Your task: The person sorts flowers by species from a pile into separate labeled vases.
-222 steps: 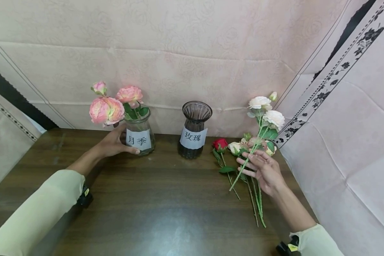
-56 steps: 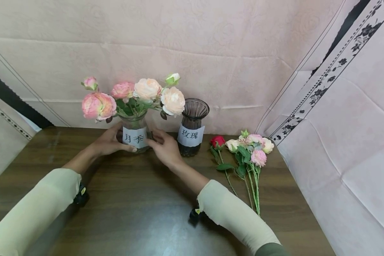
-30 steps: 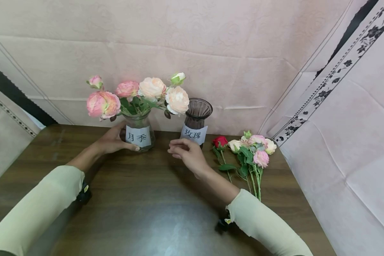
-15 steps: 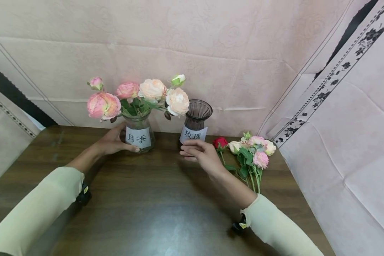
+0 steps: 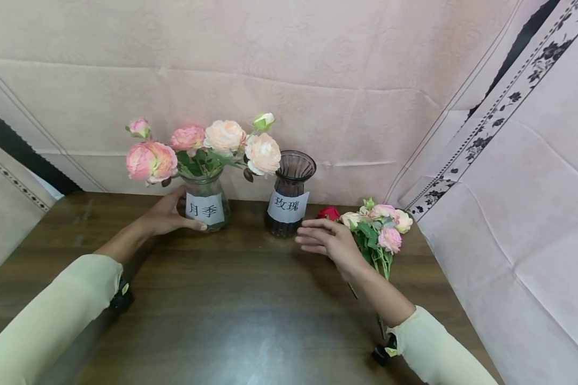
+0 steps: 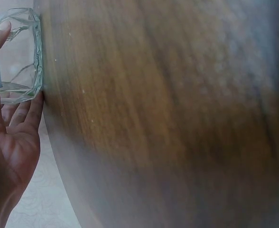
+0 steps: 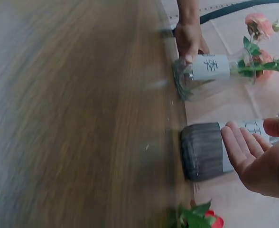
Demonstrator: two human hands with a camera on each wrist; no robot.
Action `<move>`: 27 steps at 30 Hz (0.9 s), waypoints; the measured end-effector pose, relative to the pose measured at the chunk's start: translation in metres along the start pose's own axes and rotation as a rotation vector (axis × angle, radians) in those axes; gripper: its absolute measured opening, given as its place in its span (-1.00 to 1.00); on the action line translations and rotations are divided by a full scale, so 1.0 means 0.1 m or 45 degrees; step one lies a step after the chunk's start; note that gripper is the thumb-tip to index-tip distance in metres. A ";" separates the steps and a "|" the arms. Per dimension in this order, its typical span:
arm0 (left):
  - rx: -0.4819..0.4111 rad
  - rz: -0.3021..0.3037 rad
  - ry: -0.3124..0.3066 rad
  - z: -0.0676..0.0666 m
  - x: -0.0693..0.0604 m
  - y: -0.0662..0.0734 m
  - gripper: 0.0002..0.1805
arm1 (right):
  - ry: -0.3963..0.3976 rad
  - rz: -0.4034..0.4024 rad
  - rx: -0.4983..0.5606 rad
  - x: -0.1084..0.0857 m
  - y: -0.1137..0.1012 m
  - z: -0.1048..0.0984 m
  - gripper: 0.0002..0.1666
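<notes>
My left hand (image 5: 166,215) grips the clear glass vase (image 5: 223,206), thumb in front and fingers around its left side. Its paper label carries Chinese characters. Pink flowers (image 5: 151,161) and cream flowers (image 5: 263,154) stand in that vase. In the left wrist view, the glass base (image 6: 23,57) sits between thumb and fingers. My right hand (image 5: 331,243), fingers extended and holding nothing, hovers just right of and in front of the dark glass vase (image 5: 289,206), which bears another label. Behind that hand a red rose (image 5: 328,213) lies partly hidden on the table.
Several pale and pink flowers (image 5: 389,239) lie bunched at the right of the wooden table (image 5: 212,299), stems towards me. A patterned cloth backdrop (image 5: 318,80) rises behind the table's far edge, and a white sheet (image 5: 534,240) hangs at the right.
Earlier, my right hand carried the cream flower stem, which now stands in the clear vase. That hand has since drawn away rightwards, past the dark vase. My left hand has stayed on the clear vase.
</notes>
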State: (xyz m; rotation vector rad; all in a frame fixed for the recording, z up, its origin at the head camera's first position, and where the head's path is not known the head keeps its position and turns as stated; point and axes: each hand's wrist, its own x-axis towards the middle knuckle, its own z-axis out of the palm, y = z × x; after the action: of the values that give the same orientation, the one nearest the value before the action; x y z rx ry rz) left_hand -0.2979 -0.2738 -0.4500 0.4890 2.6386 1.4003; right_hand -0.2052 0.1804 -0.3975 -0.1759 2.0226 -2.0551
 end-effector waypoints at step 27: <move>0.009 0.020 -0.002 0.00 0.00 0.00 0.13 | 0.055 0.052 -0.004 -0.36 0.04 -0.78 -0.64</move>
State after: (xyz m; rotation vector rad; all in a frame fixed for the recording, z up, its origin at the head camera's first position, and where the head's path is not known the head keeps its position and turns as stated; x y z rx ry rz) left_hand -0.2977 -0.2739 -0.4494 0.5121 2.6455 1.3945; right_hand -0.1905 0.2647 -0.4002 -0.0910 2.0369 -2.0481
